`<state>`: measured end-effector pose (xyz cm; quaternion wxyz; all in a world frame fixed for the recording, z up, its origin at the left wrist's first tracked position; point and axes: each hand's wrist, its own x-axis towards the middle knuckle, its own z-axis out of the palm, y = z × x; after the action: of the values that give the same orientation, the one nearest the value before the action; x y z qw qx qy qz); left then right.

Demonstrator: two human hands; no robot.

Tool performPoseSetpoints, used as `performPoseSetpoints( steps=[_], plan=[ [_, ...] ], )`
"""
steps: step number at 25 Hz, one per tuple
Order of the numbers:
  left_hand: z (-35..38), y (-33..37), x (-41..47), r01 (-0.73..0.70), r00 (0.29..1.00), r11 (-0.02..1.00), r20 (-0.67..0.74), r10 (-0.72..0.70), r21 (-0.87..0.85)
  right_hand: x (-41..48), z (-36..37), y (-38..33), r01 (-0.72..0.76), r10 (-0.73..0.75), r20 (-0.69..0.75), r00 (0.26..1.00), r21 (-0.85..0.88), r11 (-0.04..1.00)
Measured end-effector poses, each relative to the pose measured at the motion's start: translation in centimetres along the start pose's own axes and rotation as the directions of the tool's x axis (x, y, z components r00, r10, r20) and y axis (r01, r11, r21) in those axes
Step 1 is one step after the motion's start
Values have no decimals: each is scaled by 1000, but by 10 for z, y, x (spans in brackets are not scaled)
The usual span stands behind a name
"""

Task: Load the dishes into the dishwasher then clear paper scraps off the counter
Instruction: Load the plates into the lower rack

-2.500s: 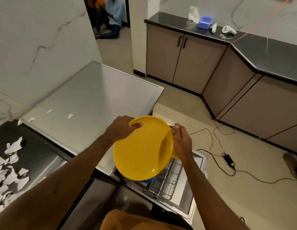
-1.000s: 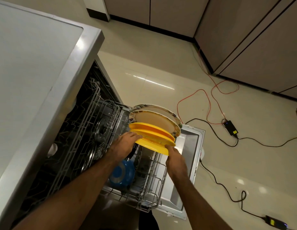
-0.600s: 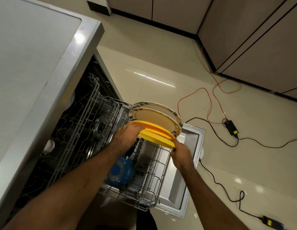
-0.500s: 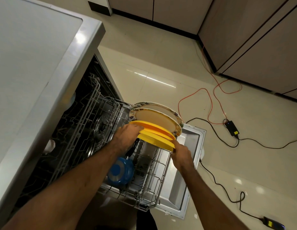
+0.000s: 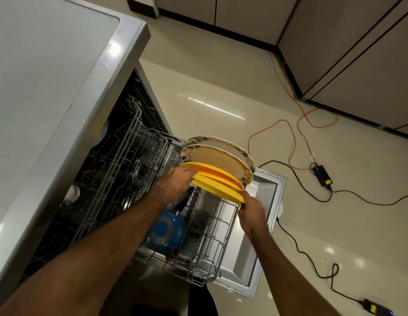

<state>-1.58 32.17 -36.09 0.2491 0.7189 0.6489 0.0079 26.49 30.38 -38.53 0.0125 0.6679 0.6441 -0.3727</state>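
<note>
The dishwasher's lower wire rack (image 5: 212, 254) is pulled out over the open door (image 5: 264, 201). Two cream plates with patterned rims (image 5: 215, 156) stand on edge at its far end. In front of them stand two yellow plates; I hold the nearer yellow plate (image 5: 218, 190) by both ends. My left hand (image 5: 175, 181) grips its left rim. My right hand (image 5: 252, 209) pinches its right rim. A blue pan (image 5: 167, 232) with a black handle lies in the rack below my left wrist.
The steel dishwasher top (image 5: 50, 87) fills the left side. Orange cable (image 5: 294, 142) and black cable (image 5: 298, 245) with power adapters (image 5: 321, 176) trail over the tiled floor on the right. Brown cabinets (image 5: 358, 53) line the far side.
I have turned from the counter and lowered the yellow plate into the rack, in front of the other yellow plate. Over the last half second my hands barely move.
</note>
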Motion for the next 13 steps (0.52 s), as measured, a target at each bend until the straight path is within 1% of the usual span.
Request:
performPoseSetpoints(
  steps=[3, 5, 8, 11, 13],
  plan=[
    [1, 0, -3, -2, 999, 1000, -44, 3, 13, 1, -1, 2, 11, -11, 5, 1000, 18, 1000],
    [3, 0, -3, -4, 999, 1000, -47, 4, 13, 2, 0, 2, 15, -15, 13, 1000, 26, 1000],
    [6, -1, 0, 33, 998, 999, -52, -32, 18, 6, 5, 3, 17, -17, 15, 1000, 25, 1000],
    [16, -7, 5, 77, 997, 993, 7, -78, 87, 4, 14, 3, 21, -21, 7, 1000, 21, 1000],
    [22, -13, 7, 94, 991, 985, 79, -106, 146, 2, 19, 1, 35, -34, -10, 999, 31, 999]
  ],
)
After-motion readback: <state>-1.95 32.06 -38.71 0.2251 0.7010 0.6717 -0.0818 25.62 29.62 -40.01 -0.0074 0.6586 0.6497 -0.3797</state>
